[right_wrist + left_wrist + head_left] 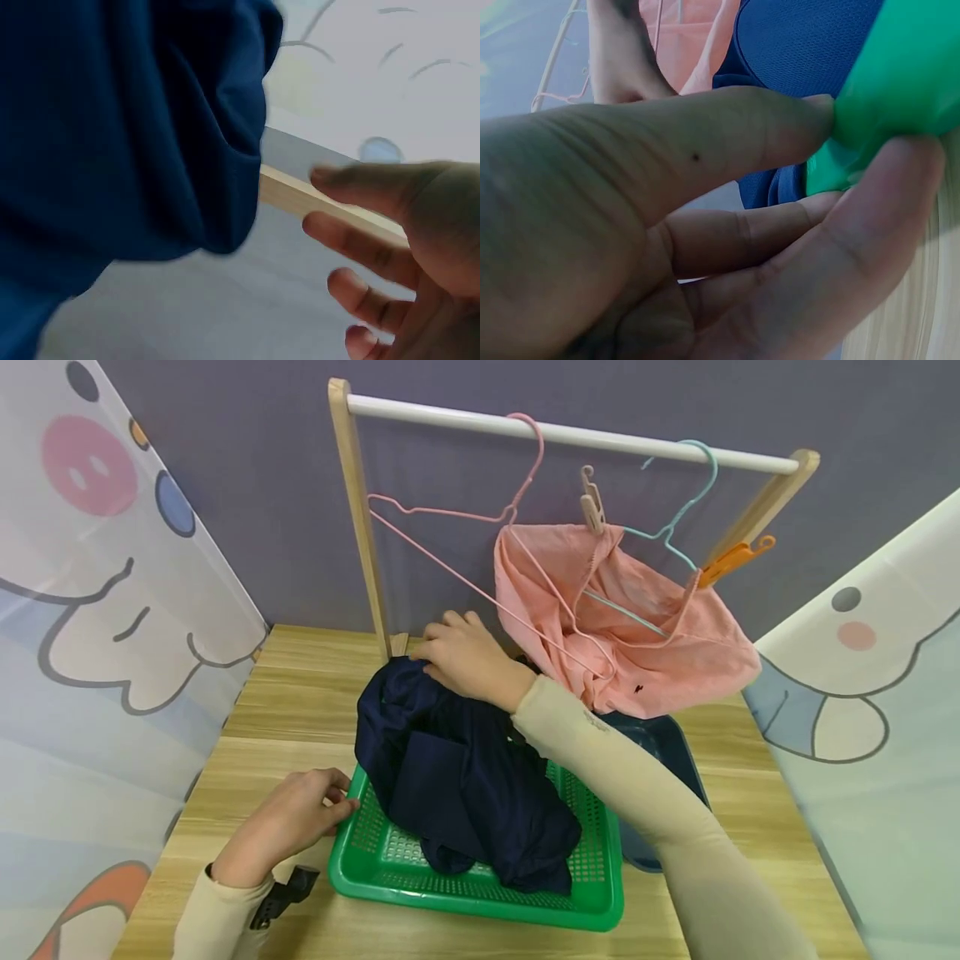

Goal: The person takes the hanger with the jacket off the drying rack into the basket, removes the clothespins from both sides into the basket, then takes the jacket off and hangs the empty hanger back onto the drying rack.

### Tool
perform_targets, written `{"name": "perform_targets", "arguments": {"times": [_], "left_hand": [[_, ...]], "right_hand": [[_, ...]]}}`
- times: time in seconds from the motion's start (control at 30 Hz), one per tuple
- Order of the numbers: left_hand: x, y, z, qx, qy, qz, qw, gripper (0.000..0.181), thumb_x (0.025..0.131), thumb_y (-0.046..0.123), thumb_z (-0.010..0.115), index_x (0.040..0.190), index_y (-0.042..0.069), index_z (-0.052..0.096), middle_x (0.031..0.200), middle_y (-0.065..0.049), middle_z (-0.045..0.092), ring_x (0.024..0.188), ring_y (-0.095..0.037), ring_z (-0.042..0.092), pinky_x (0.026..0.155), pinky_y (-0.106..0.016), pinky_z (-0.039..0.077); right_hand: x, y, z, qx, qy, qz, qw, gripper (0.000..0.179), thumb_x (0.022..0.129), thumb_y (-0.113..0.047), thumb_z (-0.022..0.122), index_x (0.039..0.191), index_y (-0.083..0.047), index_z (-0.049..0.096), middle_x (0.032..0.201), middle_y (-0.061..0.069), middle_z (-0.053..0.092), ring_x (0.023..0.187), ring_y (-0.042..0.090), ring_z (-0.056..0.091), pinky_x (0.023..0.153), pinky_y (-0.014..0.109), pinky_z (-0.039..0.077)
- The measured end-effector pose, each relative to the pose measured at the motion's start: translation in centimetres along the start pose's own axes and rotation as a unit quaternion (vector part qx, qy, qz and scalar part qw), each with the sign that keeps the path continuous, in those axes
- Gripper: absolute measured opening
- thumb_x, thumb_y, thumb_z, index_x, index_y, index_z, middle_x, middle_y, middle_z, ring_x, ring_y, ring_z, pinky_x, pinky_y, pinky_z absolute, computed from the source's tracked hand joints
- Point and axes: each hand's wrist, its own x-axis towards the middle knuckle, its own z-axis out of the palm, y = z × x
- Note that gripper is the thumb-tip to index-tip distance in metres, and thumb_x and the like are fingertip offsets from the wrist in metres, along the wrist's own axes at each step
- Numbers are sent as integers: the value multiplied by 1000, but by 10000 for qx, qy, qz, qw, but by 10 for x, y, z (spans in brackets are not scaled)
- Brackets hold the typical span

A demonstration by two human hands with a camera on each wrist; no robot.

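My left hand pinches the near-side stretch of rim beside it, thumb and fingers on the green basket. Just right of those fingers, the navy cloth lies bunched in the basket. My right hand hovers by the cloth's far end, fingers loosely spread and holding nothing. Up and right of these fingers, the pink hanger hangs bare from the white rail. Further right, the pink cloth hangs at the turquoise hanger, pegged by a beige clip and an orange clip; a dark blue tray sits below. I judge the pink piece done; the navy one, not yet on a hanger, looks left.
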Motion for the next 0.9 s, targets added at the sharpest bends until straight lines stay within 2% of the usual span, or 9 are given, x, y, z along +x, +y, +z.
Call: {"name": "perform_targets", "arguments": {"times": [0.1,0.23,0.3,0.37,0.5,0.63,0.8,0.9], "left_hand": [[0,1,0,25,-19,-9,10000,23,95,12,69,112,-4,66,94,-5,69,69,-11,65,68,-36,55],[0,2,-1,-26,-79,-16,10000,25,95,13,69,113,-4,65,95,-5,69,68,-10,66,69,-37,55],[0,2,-1,-36,-91,-8,10000,26,95,12,69,114,-5,65,95,-5,69,67,-10,66,69,-37,55],[0,2,-1,-44,-86,-28,9999,26,95,12,70,114,-5,65,95,-5,69,67,-10,66,69,-36,55],[0,1,-1,-24,-85,-7,10000,25,95,12,70,113,-4,65,94,-4,69,66,-10,66,68,-36,55],[1,1,-1,-22,-84,1,10000,27,95,13,70,114,-5,65,95,-4,69,66,-9,66,69,-37,55],[1,0,-1,-2,-53,-29,10000,26,94,13,70,113,-4,65,95,-4,69,66,-9,66,70,-37,55],[0,-2,-1,-54,-30,-29,10000,23,94,11,70,111,-4,65,94,-5,68,66,-10,66,69,-36,55]], "right_hand": [[32,-4,7,-266,-876,-96,9958,38,98,-27,68,135,-35,64,130,-4,60,112,24,46,89,41,35],[59,-11,16,-275,-1878,-171,9817,47,102,-19,58,143,-41,54,143,-5,52,114,22,40,90,39,28],[66,-14,20,-185,-2157,-209,9761,47,104,-16,54,143,-42,53,144,-5,50,111,21,38,88,38,25],[71,-18,24,-103,-2240,-294,9741,43,105,-15,52,138,-42,59,141,-5,52,108,20,37,87,37,23],[72,-21,27,-120,-1927,-515,9798,32,106,-16,52,121,-37,71,125,-7,59,98,18,38,83,36,22],[59,-19,23,-139,-1453,-604,9874,28,105,-16,53,113,-33,74,117,-8,61,96,17,39,81,36,22],[20,-17,4,-272,-778,-720,9940,22,100,-20,60,109,-33,75,113,-7,59,98,19,42,85,38,28],[-14,-16,-9,-376,-85,-893,9953,19,99,-19,61,103,-31,76,105,-5,59,96,21,44,85,41,32]]}}
